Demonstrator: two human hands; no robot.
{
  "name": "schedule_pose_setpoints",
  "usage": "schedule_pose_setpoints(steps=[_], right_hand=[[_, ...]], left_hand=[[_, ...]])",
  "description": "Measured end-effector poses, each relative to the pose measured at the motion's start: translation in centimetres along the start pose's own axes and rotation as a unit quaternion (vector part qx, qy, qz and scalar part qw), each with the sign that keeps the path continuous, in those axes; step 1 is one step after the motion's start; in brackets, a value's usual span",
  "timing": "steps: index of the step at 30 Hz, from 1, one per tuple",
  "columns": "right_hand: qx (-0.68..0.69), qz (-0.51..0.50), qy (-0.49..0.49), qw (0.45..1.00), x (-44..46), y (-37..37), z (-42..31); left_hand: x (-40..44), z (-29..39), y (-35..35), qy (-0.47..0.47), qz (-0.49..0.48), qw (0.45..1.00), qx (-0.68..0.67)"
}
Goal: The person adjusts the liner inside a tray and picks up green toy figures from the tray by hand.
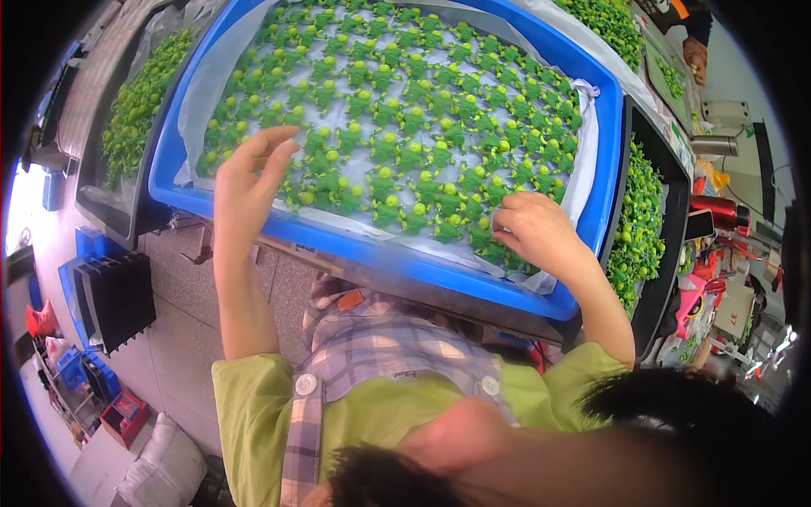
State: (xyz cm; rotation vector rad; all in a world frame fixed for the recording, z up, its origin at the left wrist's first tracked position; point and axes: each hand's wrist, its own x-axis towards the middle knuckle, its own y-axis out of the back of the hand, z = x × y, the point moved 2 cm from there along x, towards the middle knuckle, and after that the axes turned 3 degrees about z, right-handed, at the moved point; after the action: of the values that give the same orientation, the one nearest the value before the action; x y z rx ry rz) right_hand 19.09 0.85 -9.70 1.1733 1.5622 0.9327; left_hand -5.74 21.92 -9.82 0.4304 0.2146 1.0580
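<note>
A blue tray (380,258) lined with white sheet lies before me, filled with rows of small green figures (384,152), each with a round yellow-green knob like a head. Above the tray's left part is my left hand (249,177). Its thumb and index finger stretch out with a narrow gap between their tips, close to the figures, and nothing shows between them. Low on the right side, my right hand (541,232) has its fingers curled and pinched down among the figures near the front edge. What its fingertips hold is hidden.
Black trays heaped with similar green pieces stand left (144,118) and right (638,228) of the blue tray. A dark phone (700,225) and a red object (718,211) lie to the right. Black crates (114,296) stand on the floor left. Another person's hand (695,59) shows top right.
</note>
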Motion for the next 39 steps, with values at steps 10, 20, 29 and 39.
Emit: schedule_pose_setpoints(steps=[10,20,29,39], right_hand=[[0.091,-0.029,-0.024,0.995,0.0,-0.8,0.9],[0.084,0.031,0.009,0.996,2.4,0.8,-0.4],[0.031,0.093,0.116,0.988,6.6,0.4,-2.6],[0.048,0.105,0.164,0.98,12.0,-0.6,-5.9]], left_hand=[[-0.3,-0.2,0.1,-0.012,0.019,0.999,-0.039],[-0.2,-0.5,0.3,-0.013,0.021,0.997,-0.067],[-0.3,-0.7,1.6,-0.063,0.104,0.97,-0.21],[-0.6,-1.5,2.4,-0.093,0.162,0.939,-0.287]])
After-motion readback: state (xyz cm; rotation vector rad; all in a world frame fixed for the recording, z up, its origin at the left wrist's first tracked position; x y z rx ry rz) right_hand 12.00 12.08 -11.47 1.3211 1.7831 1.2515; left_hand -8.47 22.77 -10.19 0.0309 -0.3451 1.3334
